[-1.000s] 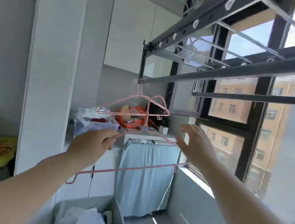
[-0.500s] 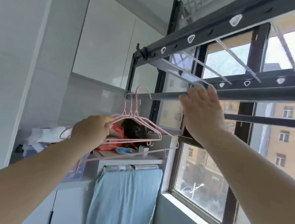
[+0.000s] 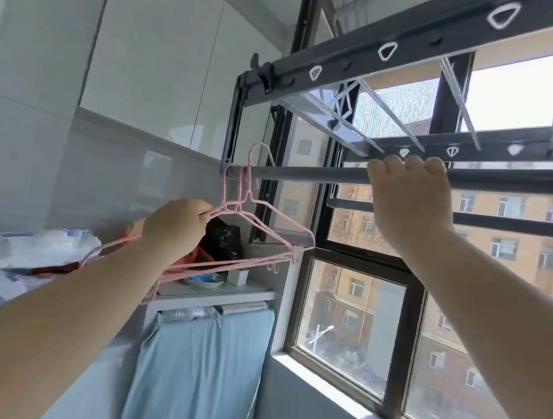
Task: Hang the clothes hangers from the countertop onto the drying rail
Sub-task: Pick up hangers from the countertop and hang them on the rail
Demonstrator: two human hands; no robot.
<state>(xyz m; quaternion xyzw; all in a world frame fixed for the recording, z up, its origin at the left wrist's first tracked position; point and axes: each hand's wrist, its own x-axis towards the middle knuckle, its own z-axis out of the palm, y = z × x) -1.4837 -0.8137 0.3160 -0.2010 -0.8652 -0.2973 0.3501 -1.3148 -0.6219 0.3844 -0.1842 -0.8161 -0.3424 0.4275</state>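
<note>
Thin pink wire hangers (image 3: 267,232) bunch together at the left end of the grey drying rail (image 3: 306,177), their hooks over or right at the bar. My left hand (image 3: 174,228) grips the hangers by a shoulder wire just below the hooks. Further right, my right hand (image 3: 407,196) holds the same rail from below, fingers curled over its top. The rail belongs to a dark metal rack (image 3: 372,53) fixed overhead by the window.
A white countertop (image 3: 220,293) below carries plastic bags (image 3: 36,249), a black bag (image 3: 225,239) and small items. A pale blue cloth (image 3: 198,369) hangs under it. The window (image 3: 351,324) and sill are to the right, white wall cabinets to the upper left.
My left hand raised the pink hangers from counter height up to the rail's left end. My right hand rose from mid-air and took hold of the rail. The camera tilted upward.
</note>
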